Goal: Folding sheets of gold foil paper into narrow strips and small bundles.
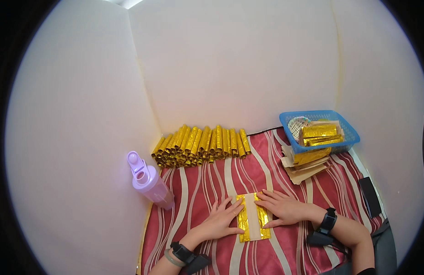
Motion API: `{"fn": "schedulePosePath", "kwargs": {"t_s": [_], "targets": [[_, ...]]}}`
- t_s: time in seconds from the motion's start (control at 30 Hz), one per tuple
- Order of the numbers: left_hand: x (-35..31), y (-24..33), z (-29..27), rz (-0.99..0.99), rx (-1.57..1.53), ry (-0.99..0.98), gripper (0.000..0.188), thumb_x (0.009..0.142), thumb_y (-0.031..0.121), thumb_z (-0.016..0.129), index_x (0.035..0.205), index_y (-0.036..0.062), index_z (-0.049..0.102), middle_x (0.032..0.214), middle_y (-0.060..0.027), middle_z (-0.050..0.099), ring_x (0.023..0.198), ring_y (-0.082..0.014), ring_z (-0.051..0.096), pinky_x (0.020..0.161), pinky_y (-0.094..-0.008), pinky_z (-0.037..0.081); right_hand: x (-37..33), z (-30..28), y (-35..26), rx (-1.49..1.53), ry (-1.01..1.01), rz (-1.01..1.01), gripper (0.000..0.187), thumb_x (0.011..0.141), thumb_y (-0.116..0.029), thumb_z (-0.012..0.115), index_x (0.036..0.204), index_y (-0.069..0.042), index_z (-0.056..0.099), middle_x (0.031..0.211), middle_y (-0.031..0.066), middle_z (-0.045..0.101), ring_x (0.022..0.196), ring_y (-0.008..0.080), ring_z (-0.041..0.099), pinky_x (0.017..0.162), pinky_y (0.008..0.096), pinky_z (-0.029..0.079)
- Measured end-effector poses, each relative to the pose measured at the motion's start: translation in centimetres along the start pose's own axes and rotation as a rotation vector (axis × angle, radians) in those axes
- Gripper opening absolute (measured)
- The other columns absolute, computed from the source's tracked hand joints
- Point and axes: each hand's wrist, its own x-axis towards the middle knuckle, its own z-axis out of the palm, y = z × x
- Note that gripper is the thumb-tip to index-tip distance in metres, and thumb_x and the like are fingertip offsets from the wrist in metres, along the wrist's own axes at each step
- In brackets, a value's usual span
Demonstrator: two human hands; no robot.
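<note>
A rectangular sheet of gold foil paper (253, 223) lies flat on the striped cloth, gold along both sides with a pale beige band down its middle. My left hand (221, 220) rests with spread fingers on its left edge. From the other side, my right hand (283, 208) lies flat, fingers apart, across its right edge and upper right corner. Neither hand grips anything. Farther off, a stack of rolled gold paper tubes (200, 142) sits against the wall. More gold and beige paper sheets (308, 167) are piled at the right, below the basket.
A blue plastic basket (351, 133) at the back right holds gold paper packets and a woven item. To the left stands a purple drink bottle (152, 185), its lid spout up. A black phone (369, 197) lies near the right edge. Pale walls enclose the red striped cloth (193, 201).
</note>
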Motion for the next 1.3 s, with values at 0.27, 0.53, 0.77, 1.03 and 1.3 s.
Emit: {"fn": "schedulePosePath", "kwargs": {"t_s": [0.27, 0.53, 0.77, 1.03, 1.3], "targets": [[0.1, 0.6, 0.2, -0.014, 0.006, -0.033, 0.107, 0.073, 0.059, 0.072, 0.149, 0.0004, 0.024, 0.157, -0.0201, 0.016, 0.144, -0.0425, 0.009, 0.112, -0.0628, 0.006, -0.3, 0.0, -0.5, -0.106, -0.022, 0.020, 0.093, 0.086, -0.070, 0.047, 0.147, -0.003, 0.026, 0.151, 0.0257, 0.026, 0.143, 0.0396, 0.019, 0.116, 0.0467, 0.019], [-0.3, 0.8, 0.3, -0.047, 0.012, -0.002, 0.105, 0.072, 0.058, 0.072, 0.147, -0.0002, 0.027, 0.155, -0.0221, 0.019, 0.144, -0.0421, 0.009, 0.112, -0.0626, 0.006, 0.1, -0.1, -1.3, -0.206, 0.124, 0.045, 0.082, 0.087, -0.062, 0.052, 0.143, -0.004, 0.039, 0.151, 0.0210, 0.030, 0.141, 0.0363, 0.026, 0.114, 0.0460, 0.023], [0.2, 0.6, 0.5, 0.079, -0.120, 0.381, 0.051, 0.075, 0.021, 0.079, 0.119, 0.0073, 0.058, 0.130, -0.0119, 0.050, 0.129, -0.0325, 0.040, 0.107, -0.0435, 0.034, 0.7, -0.5, -1.3, 0.104, 0.352, 0.101, 0.049, 0.077, -0.036, 0.075, 0.112, -0.008, 0.056, 0.119, 0.0125, 0.054, 0.116, 0.0303, 0.051, 0.095, 0.0387, 0.044], [0.1, 0.0, 0.6, 0.168, -0.456, 0.153, 0.022, 0.076, 0.015, 0.077, 0.091, 0.0075, 0.062, 0.114, -0.0070, 0.053, 0.113, -0.0248, 0.049, 0.099, -0.0365, 0.040, -0.1, -0.4, -1.3, 0.188, 0.263, -0.126, 0.033, 0.080, -0.035, 0.072, 0.093, -0.008, 0.059, 0.094, 0.0079, 0.058, 0.094, 0.0268, 0.056, 0.078, 0.0379, 0.050], [0.0, -0.3, 0.8, 0.204, -0.463, 0.191, 0.016, 0.080, 0.012, 0.073, 0.090, 0.0055, 0.062, 0.112, -0.0085, 0.053, 0.108, -0.0262, 0.052, 0.095, -0.0349, 0.043, -0.4, -0.3, -1.7, 0.152, 0.310, -0.151, 0.018, 0.081, -0.025, 0.069, 0.084, -0.009, 0.060, 0.094, 0.0033, 0.063, 0.093, 0.0213, 0.061, 0.077, 0.0334, 0.052]]}}
